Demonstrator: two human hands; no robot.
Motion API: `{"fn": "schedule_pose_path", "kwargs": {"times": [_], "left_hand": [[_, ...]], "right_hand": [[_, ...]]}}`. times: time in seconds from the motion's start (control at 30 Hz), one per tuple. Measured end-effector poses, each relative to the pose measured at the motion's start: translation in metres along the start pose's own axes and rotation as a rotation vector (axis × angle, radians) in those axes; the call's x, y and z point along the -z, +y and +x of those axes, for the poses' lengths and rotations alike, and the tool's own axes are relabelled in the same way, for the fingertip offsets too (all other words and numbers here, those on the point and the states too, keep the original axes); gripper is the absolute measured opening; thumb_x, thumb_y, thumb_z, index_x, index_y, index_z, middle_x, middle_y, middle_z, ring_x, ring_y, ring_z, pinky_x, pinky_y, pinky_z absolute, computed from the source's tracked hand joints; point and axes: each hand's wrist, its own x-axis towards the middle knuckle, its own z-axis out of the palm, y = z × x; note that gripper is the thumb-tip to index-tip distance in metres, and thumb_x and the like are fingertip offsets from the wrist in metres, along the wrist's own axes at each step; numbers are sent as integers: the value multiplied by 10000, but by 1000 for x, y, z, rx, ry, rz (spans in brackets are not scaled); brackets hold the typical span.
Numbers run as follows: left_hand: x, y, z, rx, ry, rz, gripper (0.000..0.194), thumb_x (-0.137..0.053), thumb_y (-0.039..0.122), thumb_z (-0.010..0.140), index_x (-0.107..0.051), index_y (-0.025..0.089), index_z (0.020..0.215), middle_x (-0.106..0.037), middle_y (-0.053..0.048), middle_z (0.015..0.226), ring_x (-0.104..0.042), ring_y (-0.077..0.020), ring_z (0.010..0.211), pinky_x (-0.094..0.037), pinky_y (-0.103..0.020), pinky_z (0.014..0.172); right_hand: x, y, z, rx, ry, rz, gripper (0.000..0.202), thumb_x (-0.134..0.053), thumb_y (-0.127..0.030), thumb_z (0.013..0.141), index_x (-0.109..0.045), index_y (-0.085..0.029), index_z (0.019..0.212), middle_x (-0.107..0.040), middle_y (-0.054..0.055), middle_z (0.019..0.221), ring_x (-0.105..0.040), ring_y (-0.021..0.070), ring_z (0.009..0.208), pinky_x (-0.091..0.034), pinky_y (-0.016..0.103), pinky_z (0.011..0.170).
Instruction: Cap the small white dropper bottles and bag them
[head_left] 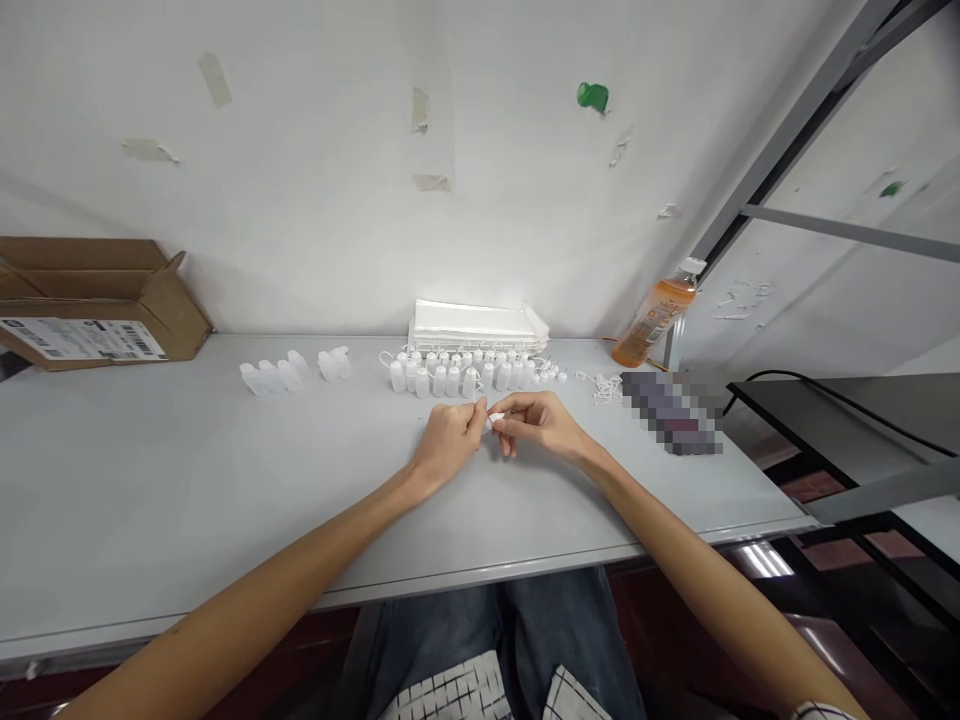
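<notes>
My left hand (448, 440) is closed in a pinch near the middle of the table. Close against it, my right hand (544, 422) pinches a small white piece (494, 420), mostly covered by the fingers. What the left fingertips grip is too small to make out. Just beyond my hands stand small white bottles (453, 380) in rows, several with white cord loops at their tops. To their right are small white caps (553, 375) with thin tips. A tangle of white cords (601, 387) lies farther right.
Translucent white pieces (274, 376) lie at the left on the grey table (225, 480). A white stack (480, 322) sits by the wall, behind the bottles. An open cardboard box (90, 300) is far left. An orange drink bottle (656, 315) and a blurred dark item (670, 412) are right.
</notes>
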Motion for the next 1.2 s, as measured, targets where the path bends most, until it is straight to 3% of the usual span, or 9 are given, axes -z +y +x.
{"fn": "schedule_pose_path", "kwargs": {"times": [0.23,0.43,0.53,0.67,0.73,0.9,1.03,1.1,1.2], "left_hand": [[-2,-2,-4,-66,11,19,548,-348,361,962,-391,173,450,-468,15,387,-413,-83,379,-297,-235,483],[0,2,-4,-47,-13,-7,549,-361,341,950,-405,168,430,-473,18,372,-414,-77,369,-326,-223,488],[2,5,-3,-10,-18,-35,576,-376,373,948,-410,167,411,-477,19,368,-429,-77,374,-349,-216,501],[5,6,-1,9,-22,-37,590,-363,395,951,-405,167,409,-480,20,372,-417,-75,374,-335,-216,484],[5,5,-1,12,-28,-34,597,-354,401,954,-413,167,408,-478,19,371,-417,-76,376,-337,-217,490],[2,0,-1,5,-51,-15,580,-365,380,951,-415,165,415,-478,19,372,-430,-79,384,-344,-218,504],[2,-2,1,-4,-42,-11,575,-382,369,943,-434,164,408,-483,17,366,-429,-79,382,-347,-217,506],[5,-1,2,19,-22,-33,588,-387,381,939,-440,164,395,-480,16,359,-421,-78,376,-345,-214,497],[10,2,5,57,-11,-72,596,-408,390,929,-453,164,379,-476,20,350,-397,-72,360,-333,-212,475]], "right_hand": [[-2,0,0,-23,18,-173,421,-615,-523,846,-536,-160,647,-507,-40,482,-527,95,422,-405,232,454],[-4,8,1,-49,58,-296,607,-392,-599,935,-471,-162,521,-430,-32,408,-455,79,381,-365,231,455],[1,3,-1,-36,113,-296,591,-369,-591,943,-557,-138,612,-508,-7,485,-479,84,403,-369,230,441],[10,-8,-5,21,90,-200,341,-660,-480,818,-627,-144,870,-572,-14,645,-531,93,463,-402,221,418],[11,-11,-5,11,41,-138,352,-740,-423,752,-629,-149,944,-589,-17,661,-559,105,482,-432,225,425],[2,-2,-3,-38,-33,-97,356,-709,-471,774,-628,-125,799,-602,-3,557,-600,129,492,-474,242,475],[-3,7,0,-80,-8,-187,493,-539,-560,878,-563,-141,620,-525,-17,457,-525,93,409,-380,212,427],[-3,7,1,-56,29,-215,525,-461,-568,915,-566,-141,628,-531,-13,480,-503,83,403,-362,214,430],[-2,2,0,15,73,-217,406,-518,-516,903,-612,-141,781,-608,6,659,-523,79,441,-380,222,451]]}}
